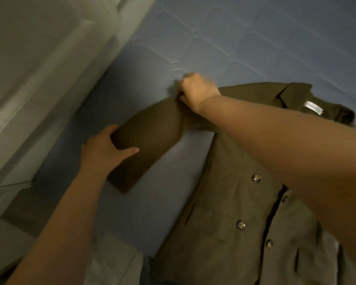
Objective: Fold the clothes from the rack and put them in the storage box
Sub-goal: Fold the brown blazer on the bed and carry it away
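Note:
An olive-brown button-up jacket (240,202) lies front side up on a blue quilted mattress (214,38), its collar and white label toward the upper right. Its sleeve (148,136) stretches out to the left. My left hand (105,147) grips the sleeve partway along, thumb on top of the cloth. My right hand (197,89) reaches across the jacket and holds the fabric at the shoulder seam, fingers curled into it. The sleeve cuff lies on the mattress below my left hand. No rack or storage box is in view.
A pale wall or door panel (39,58) runs along the left side of the mattress. Light floor tiles (111,260) show at the lower left, beside the mattress edge.

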A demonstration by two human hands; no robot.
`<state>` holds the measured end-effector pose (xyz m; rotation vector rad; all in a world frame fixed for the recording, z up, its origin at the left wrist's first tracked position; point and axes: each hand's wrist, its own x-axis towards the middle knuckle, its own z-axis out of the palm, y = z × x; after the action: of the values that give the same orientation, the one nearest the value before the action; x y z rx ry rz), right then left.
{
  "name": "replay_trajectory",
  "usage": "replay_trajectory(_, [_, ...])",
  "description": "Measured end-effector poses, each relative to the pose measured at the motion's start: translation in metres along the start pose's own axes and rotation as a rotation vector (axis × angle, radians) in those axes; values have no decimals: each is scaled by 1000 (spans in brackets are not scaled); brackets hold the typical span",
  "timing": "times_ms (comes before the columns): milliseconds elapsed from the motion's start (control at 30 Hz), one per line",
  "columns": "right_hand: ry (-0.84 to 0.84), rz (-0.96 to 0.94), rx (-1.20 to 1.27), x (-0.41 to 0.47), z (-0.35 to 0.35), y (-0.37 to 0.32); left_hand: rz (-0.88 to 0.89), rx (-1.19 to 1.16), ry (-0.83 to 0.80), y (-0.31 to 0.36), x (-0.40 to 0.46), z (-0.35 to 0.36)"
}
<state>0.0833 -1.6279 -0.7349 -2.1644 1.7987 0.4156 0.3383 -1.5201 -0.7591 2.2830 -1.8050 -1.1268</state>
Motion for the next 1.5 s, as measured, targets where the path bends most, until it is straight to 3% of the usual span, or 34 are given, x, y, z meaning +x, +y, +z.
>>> replay_trajectory(67, [12, 52, 116, 17, -4, 4, -77, 75, 7, -15, -2, 8])
replay_trajectory(200, [-81, 83, 244, 36, 1, 14, -117, -216, 243, -22, -2, 17])
replay_trajectory(300, [-136, -22, 278, 33, 12, 6, -273, -641, 472, -25, 4, 17])
replay_trajectory(367, [-162, -75, 395, 29, 17, 0, -383, -972, 521, -20, 9, 12])
replay_trajectory(400, [-136, -80, 484, 26, 19, -3, -399, -1064, 519, -17, 10, 9])
replay_trajectory(467, [84, -85, 600, 16, 19, -11, -358, -1078, 500, -8, 12, 4])
replay_trajectory(533, [336, -18, 767, -4, 16, -24, -304, -1060, 460, 7, 4, -6])
replay_trajectory(567, [375, 52, 921, -16, 13, -32, -266, -1072, 435, 18, -4, -10])
replay_trajectory(600, [326, 115, 1127, -32, 5, -41, -222, -1110, 402, 32, -14, -15])
replay_trajectory(667, [49, 183, 1463, -70, -16, -58, -127, -1230, 308, 62, -37, -18])
replay_trajectory(767, [-229, 142, 1799, -127, -42, -65, 10, -1260, 100, 111, -81, -14])
replay_trajectory(867, [-134, 189, 1813, -172, -56, -49, 162, -1247, -109, 140, -116, 0])
replay_trajectory(967, [55, 300, 1743, -207, -63, -12, 236, -1464, -438, 154, -139, 21])
replay_trajectory(1033, [70, 364, 1859, -226, -68, 17, 70, -1672, -528, 164, -146, 38])
replay_trajectory(1100, [94, 433, 1942, -239, -66, 45, -203, -1760, -469, 175, -147, 56])
replay_trajectory(1167, [115, 510, 2037, -251, -61, 70, -433, -1681, -393, 184, -145, 82])
replay_trajectory(1233, [136, 585, 2148, -261, -56, 93, -569, -1576, -439, 195, -138, 105])
replay_trajectory(1367, [125, 677, 2358, -292, -41, 133, -689, -1811, -706, 236, -120, 140])
replay_trajectory(1500, [181, 812, 2436, -333, -14, 176, -646, -1936, -671, 276, -97, 163])
